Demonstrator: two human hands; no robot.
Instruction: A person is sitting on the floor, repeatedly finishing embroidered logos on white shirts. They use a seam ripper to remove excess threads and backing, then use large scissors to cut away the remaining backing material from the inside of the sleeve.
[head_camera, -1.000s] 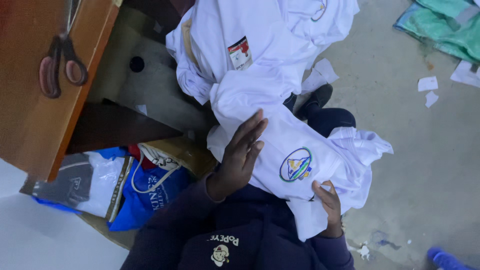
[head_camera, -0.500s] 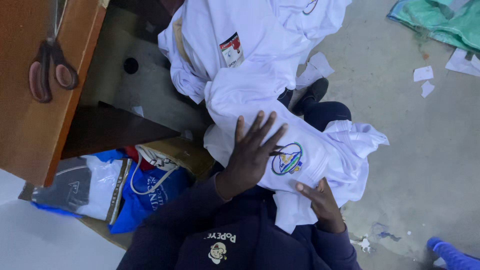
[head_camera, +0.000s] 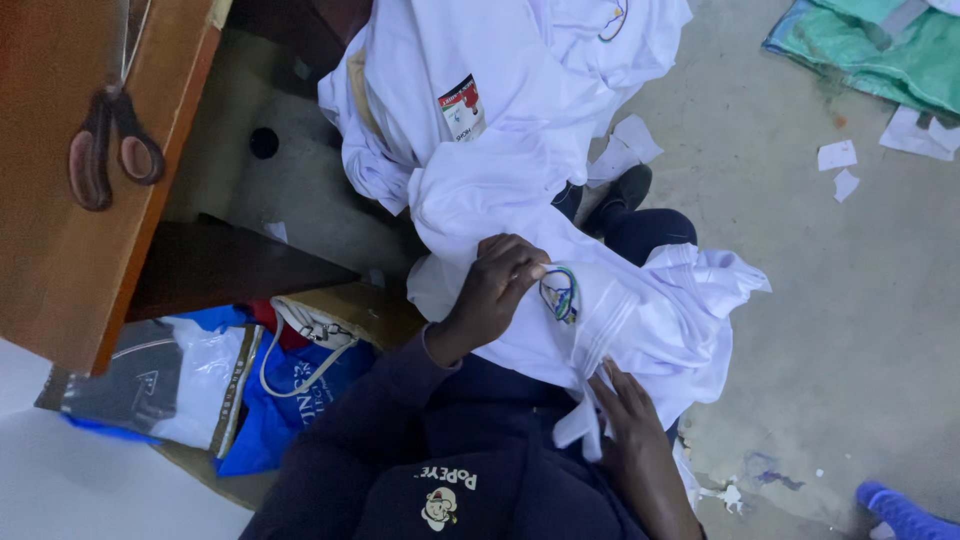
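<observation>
A white shirt with a round embroidered badge lies across my lap. My left hand is clenched on the fabric just left of the badge, bunching it into a fold. My right hand lies at the shirt's lower edge, fingers on a hanging strip of cloth. More white shirts are piled above, one with a small red and white label.
A wooden table stands at the left with scissors on it. Below it lie a blue bag and a plastic-wrapped packet. Green cloth and paper scraps lie on the concrete floor.
My left hand went from lying flat and spread on the shirt to gripping the cloth, folding the badge area over. My right hand shifted slightly under the shirt's edge.
</observation>
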